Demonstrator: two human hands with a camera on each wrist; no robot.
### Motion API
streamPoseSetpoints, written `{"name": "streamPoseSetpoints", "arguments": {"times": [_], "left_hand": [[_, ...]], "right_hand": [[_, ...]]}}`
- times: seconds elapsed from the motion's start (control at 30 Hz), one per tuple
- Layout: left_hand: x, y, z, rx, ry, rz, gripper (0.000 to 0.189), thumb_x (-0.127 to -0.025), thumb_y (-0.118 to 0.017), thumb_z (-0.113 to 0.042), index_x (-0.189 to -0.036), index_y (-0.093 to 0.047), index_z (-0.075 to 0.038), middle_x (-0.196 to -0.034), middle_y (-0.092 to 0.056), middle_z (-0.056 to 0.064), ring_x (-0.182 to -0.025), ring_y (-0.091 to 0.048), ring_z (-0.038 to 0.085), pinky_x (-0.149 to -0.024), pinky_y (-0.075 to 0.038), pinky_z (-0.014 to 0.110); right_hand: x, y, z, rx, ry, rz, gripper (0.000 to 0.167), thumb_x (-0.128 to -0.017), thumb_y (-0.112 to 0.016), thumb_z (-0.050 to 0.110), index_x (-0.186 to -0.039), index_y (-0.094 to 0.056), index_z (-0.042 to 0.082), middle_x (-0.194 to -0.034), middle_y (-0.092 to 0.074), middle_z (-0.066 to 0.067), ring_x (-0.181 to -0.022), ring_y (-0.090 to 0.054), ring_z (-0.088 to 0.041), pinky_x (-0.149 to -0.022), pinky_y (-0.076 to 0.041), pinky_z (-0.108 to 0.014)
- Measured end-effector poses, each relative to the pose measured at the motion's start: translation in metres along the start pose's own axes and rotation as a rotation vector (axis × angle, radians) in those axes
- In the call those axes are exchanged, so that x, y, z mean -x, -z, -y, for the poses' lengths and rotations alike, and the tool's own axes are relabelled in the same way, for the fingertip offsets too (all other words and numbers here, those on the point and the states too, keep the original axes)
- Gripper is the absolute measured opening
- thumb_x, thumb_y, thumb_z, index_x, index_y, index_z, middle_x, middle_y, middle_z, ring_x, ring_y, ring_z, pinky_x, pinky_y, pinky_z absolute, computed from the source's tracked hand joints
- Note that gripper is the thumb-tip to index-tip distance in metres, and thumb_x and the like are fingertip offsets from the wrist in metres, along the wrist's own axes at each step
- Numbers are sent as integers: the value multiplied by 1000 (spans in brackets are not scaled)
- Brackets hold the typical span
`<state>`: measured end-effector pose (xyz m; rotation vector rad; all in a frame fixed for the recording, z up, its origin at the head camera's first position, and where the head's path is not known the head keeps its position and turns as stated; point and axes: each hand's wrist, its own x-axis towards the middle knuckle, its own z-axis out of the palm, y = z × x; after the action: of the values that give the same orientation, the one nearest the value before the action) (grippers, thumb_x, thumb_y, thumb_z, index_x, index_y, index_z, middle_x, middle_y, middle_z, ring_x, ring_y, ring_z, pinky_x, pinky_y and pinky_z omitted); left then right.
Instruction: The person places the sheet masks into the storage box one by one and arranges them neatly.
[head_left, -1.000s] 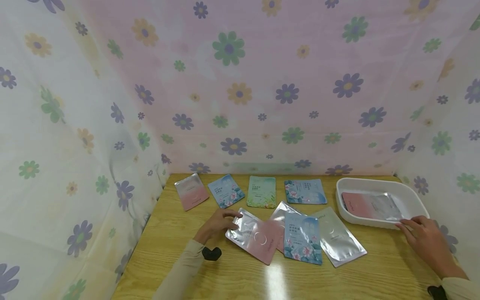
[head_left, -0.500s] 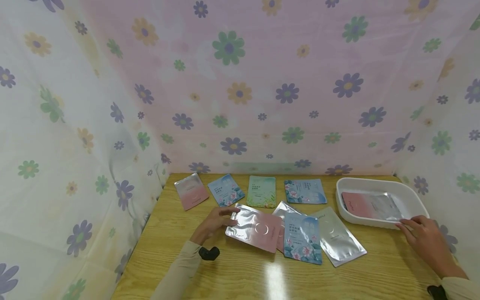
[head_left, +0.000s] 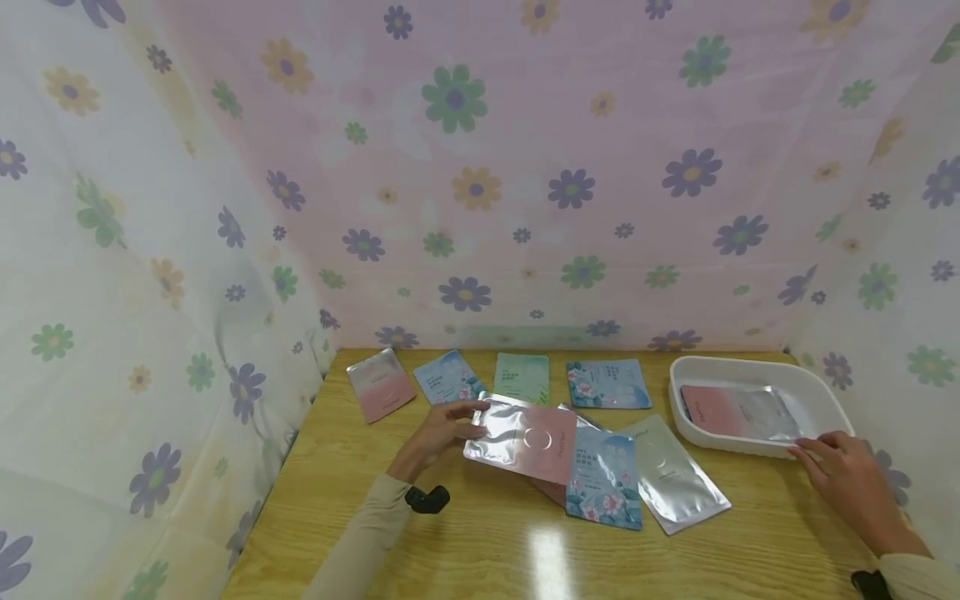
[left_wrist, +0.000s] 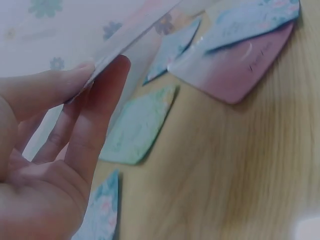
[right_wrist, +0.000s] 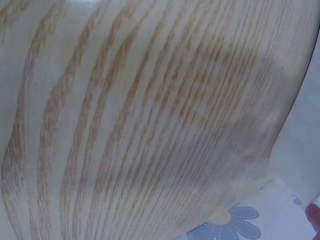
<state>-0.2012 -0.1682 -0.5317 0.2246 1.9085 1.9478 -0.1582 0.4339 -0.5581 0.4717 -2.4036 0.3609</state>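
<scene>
My left hand (head_left: 435, 437) pinches the silver end of a pink-and-silver face mask packet (head_left: 551, 446) between thumb and fingers. In the left wrist view the packet appears edge-on, raised over the table. It overlaps a second pink packet (head_left: 553, 492) and a blue floral packet (head_left: 603, 492) in the head view. Beside these lies a silver-gold packet (head_left: 678, 483). At the right, my right hand (head_left: 855, 483) grips the front right rim of a white plastic tray (head_left: 817, 404), which contains another pink-and-silver packet (head_left: 738, 412). Only a fingertip (right_wrist: 314, 215) shows in the right wrist view.
Along the back of the wooden table (head_left: 360, 517) lie a pink-and-silver packet (head_left: 381, 385), a blue packet (head_left: 448, 377), a green packet (head_left: 522, 377) and a sideways blue packet (head_left: 609, 383). Flowered cloth (head_left: 510, 208) encloses the back and sides.
My left hand has lifted the pink-and-silver packet off the table and turned it more level, shifting it up and right. The right hand keeps its place at the tray rim.
</scene>
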Motion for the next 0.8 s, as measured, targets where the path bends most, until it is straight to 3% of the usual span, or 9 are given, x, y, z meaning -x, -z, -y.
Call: {"name": "streamPoseSetpoints", "arguments": {"times": [0.1,0.17,0.3,0.47,0.63,0.8], "left_hand": [[-5,-6,-4,16,-10,0,46,-86,-70,-8,-129,-57,-5,-122,-54,13,-83,-62,17,-69,-55,29],[-8,-9,-7,20,-17,-2,46,-85,-71,-9,-129,-58,-5,-131,-49,14,-92,-61,18,-72,-55,31],[-14,-18,-13,24,-21,-14,46,-85,-71,-11,-129,-59,-8,-145,-38,14,-112,-54,22,-79,-54,34],[-24,-29,-21,50,-30,-17,46,-85,-70,-7,-129,-59,-8,-144,-37,15,-113,-52,29,-75,-54,31],[-35,-40,-28,75,-26,-33,45,-85,-70,-6,-129,-59,-9,-145,-35,13,-120,-46,28,-73,-52,30],[-47,-52,-36,118,-31,-42,45,-85,-69,-3,-129,-59,-8,-142,-37,14,-103,-56,21,-71,-52,29]], "right_hand": [[1,-1,0,-6,-1,-10,33,-85,-70,29,-79,-71,-3,-75,-55,-24,-62,-49,-42,-55,-39,-56],[1,-1,1,-6,-11,-13,34,-86,-70,30,-78,-70,-3,-75,-55,-24,-63,-48,-42,-56,-39,-56],[0,0,2,0,-22,-7,18,-77,-77,14,-79,-71,-3,-75,-54,-24,-64,-48,-41,-57,-39,-56],[0,0,4,3,-39,8,16,-66,-79,0,-79,-70,-2,-76,-54,-23,-65,-48,-41,-57,-39,-56],[1,0,3,-2,-20,-5,18,-78,-76,15,-80,-71,-2,-76,-55,-23,-64,-48,-41,-57,-39,-56],[0,0,2,-17,5,-32,50,-92,-57,44,-79,-70,-1,-76,-54,-23,-64,-48,-41,-57,-38,-56]]}}
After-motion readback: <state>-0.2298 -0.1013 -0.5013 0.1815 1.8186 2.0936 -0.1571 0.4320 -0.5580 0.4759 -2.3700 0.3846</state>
